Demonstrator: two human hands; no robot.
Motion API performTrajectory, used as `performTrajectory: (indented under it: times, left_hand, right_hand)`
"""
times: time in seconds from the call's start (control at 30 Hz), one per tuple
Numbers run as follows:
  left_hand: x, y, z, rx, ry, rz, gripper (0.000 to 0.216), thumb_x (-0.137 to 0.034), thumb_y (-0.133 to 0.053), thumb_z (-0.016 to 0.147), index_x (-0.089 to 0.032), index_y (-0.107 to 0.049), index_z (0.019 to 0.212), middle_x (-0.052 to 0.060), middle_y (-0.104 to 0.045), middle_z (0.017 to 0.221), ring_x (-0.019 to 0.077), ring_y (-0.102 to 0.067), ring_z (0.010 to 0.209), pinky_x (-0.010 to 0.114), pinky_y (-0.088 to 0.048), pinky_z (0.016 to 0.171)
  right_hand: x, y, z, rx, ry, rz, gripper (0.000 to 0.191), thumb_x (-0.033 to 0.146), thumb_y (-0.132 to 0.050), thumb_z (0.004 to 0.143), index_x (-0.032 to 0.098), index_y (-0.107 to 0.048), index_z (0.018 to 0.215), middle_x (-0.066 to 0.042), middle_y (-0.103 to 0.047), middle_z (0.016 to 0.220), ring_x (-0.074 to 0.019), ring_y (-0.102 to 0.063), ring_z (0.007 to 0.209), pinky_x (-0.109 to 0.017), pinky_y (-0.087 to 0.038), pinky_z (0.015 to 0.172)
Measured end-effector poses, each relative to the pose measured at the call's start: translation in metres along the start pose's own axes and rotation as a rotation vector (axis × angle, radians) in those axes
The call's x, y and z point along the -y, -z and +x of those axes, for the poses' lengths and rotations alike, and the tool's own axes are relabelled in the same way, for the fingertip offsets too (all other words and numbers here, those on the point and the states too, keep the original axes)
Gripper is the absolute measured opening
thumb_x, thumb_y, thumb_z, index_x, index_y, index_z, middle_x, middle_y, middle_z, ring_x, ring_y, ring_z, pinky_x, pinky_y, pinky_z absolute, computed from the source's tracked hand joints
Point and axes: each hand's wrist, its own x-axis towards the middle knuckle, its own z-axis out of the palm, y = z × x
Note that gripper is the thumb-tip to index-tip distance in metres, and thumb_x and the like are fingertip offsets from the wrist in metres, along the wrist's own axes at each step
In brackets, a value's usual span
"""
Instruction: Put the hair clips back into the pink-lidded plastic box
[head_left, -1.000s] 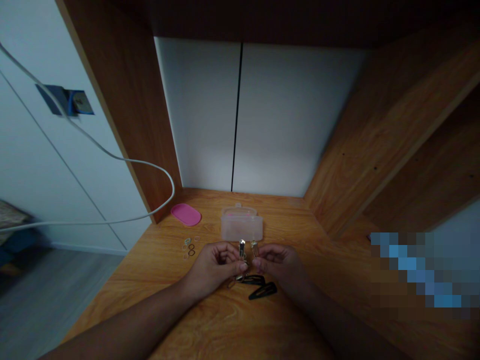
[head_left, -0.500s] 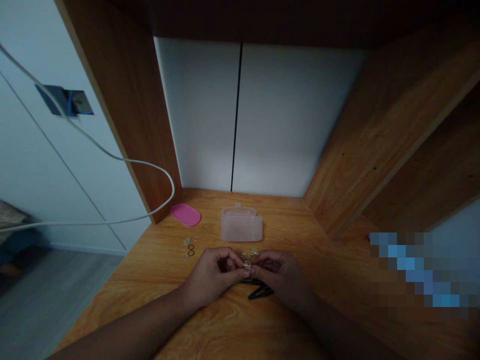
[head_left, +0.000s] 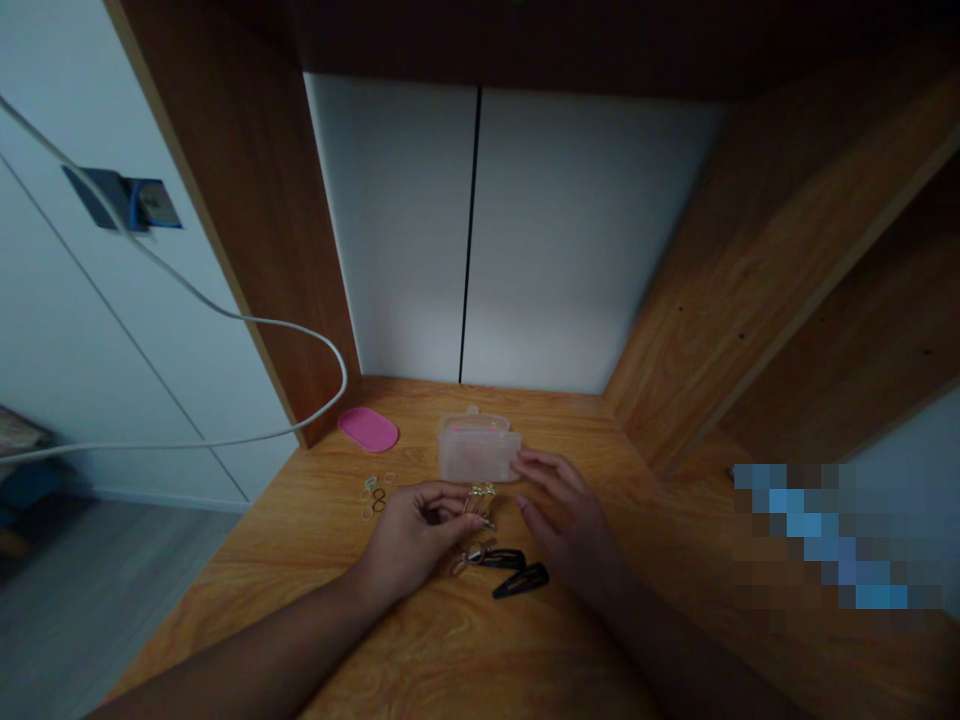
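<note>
My left hand (head_left: 409,530) pinches small gold hair clips (head_left: 481,500) between thumb and fingertips, their decorated ends pointing up. Fingers spread, my right hand (head_left: 574,520) holds nothing and reaches to the right edge of a translucent plastic box (head_left: 478,458); whether it touches is unclear. The box's lid stands open toward me and hides most of the inside. Two black snap hair clips (head_left: 521,580) lie on the table between my forearms. Just above them, a few small shiny clips (head_left: 476,553) rest beside my left thumb.
A pink oval tray (head_left: 368,429) lies at the back left of the wooden table (head_left: 450,660). Several small hair ties (head_left: 379,495) are left of my left hand. A white cable (head_left: 341,375) hangs over the table's left side. Wooden panels (head_left: 720,270) enclose the back.
My right hand has let go of the gold clips, opened, and moved up and right toward the box. My left hand keeps the clips, raised slightly. The black clips are now uncovered.
</note>
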Motion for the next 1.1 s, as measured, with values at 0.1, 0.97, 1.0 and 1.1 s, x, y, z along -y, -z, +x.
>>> performTrajectory:
  times: [0.1,0.97,1.0,1.1]
  left_hand:
    - [-0.002,0.0,0.002,-0.069,-0.026,0.026,0.029,-0.03,-0.081,0.07,-0.013,-0.076,0.093,0.009,-0.079,0.083,0.0188,-0.073,0.07,0.027,-0.057,0.066]
    - [-0.005,0.026,0.013,-0.539,-0.51,0.455,0.01,-0.029,-0.07,0.081,-0.023,-0.078,0.083,0.008,-0.06,0.113,0.0257,-0.056,0.112,0.043,-0.046,0.1]
    - [-0.004,0.025,0.013,-0.537,-0.51,0.48,0.009,-0.028,-0.07,0.081,-0.023,-0.078,0.083,0.007,-0.059,0.115,0.0259,-0.055,0.113,0.044,-0.045,0.101]
    - [-0.002,0.026,0.014,-0.533,-0.486,0.549,0.009,-0.026,-0.071,0.082,-0.025,-0.078,0.086,0.007,-0.057,0.12,0.027,-0.054,0.114,0.047,-0.043,0.103]
  right_hand:
    - [-0.014,0.0,0.003,0.035,-0.034,-0.107,0.063,0.021,-0.06,0.089,0.025,-0.039,0.149,-0.012,-0.041,0.153,-0.028,-0.037,0.142,-0.053,-0.033,0.118]
    - [-0.007,0.0,0.003,0.142,0.037,0.004,0.011,0.015,-0.061,0.09,0.025,-0.063,0.094,-0.009,-0.056,0.128,-0.0235,-0.057,0.121,-0.043,-0.049,0.103]
    - [-0.006,0.0,0.003,0.149,0.048,0.007,0.011,0.015,-0.061,0.09,0.025,-0.063,0.095,-0.009,-0.056,0.129,-0.0234,-0.057,0.121,-0.042,-0.049,0.103]
    - [-0.003,0.001,0.002,0.181,0.111,0.019,0.013,0.014,-0.059,0.092,0.025,-0.063,0.096,-0.009,-0.055,0.13,-0.0236,-0.056,0.123,-0.041,-0.05,0.102]
